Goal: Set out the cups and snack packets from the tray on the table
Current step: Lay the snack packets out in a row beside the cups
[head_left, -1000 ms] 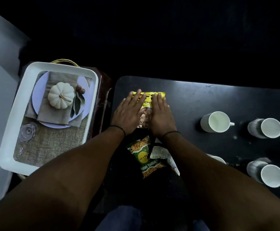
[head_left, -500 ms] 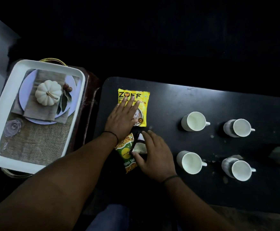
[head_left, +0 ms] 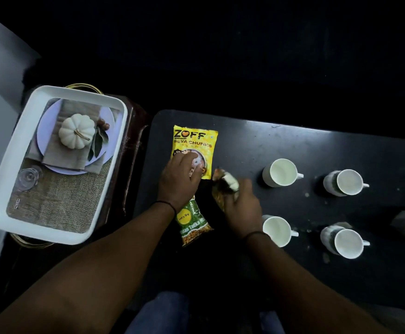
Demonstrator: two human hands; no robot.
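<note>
Packets being spread out on the black rectangular table [head_left: 293, 145], with all cups already placed.

The white rectangular tray [head_left: 4, 179] at the left now carries only its printed picture lining, so I judge the unloading done and only arranging left. Four white ceramic cups [head_left: 282, 173] stand in two rows on the table. The yellow soya chunks packet [head_left: 195, 141] lies flat, further from the green snack packet [head_left: 192, 222] than half a second ago. The left hand [head_left: 179, 182] has slid back and rests open on the yellow packet's lower part. The right hand [head_left: 242, 208], earlier flat on the table, has closed on a small orange packet [head_left: 220, 189] and lifts it, blurred.
</note>
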